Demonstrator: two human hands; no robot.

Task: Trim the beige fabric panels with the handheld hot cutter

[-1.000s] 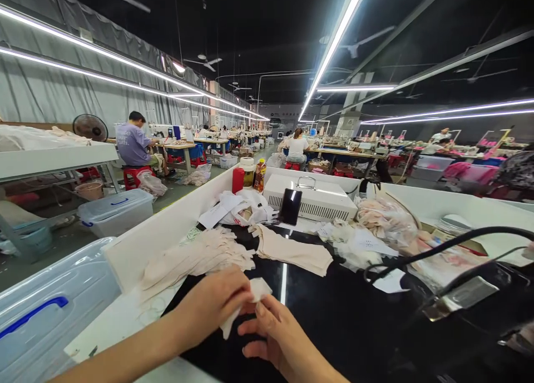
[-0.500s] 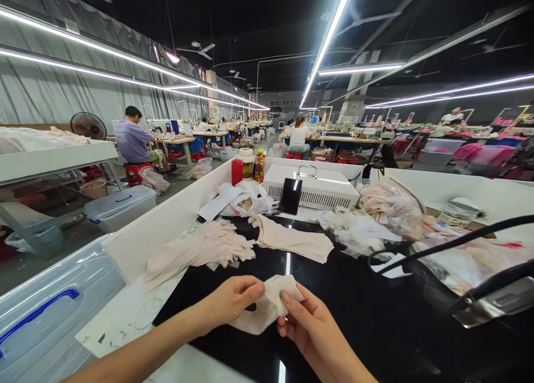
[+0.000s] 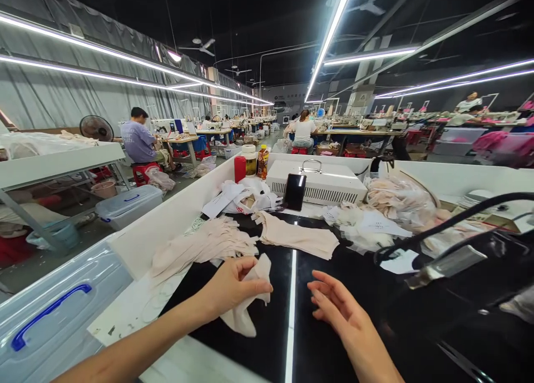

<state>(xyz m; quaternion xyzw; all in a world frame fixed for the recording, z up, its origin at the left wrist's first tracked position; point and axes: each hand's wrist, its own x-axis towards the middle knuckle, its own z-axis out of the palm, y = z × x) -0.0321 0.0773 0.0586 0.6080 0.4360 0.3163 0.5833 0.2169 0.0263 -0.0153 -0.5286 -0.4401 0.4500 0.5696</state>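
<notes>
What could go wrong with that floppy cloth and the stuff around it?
Only the left hand holds the cloth, so it might slip or crumple. The spread-out pile of cloth pieces lies just beyond that hand, so a bump could mess it up. The phone seems propped upright, so a knock might tip it.

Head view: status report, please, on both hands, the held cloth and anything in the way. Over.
Left hand: grip closed on pale cloth. Right hand: open, apart from it. Pale cloth: creased, over black tabletop. Folded stack: beyond, not between hands.
</notes>
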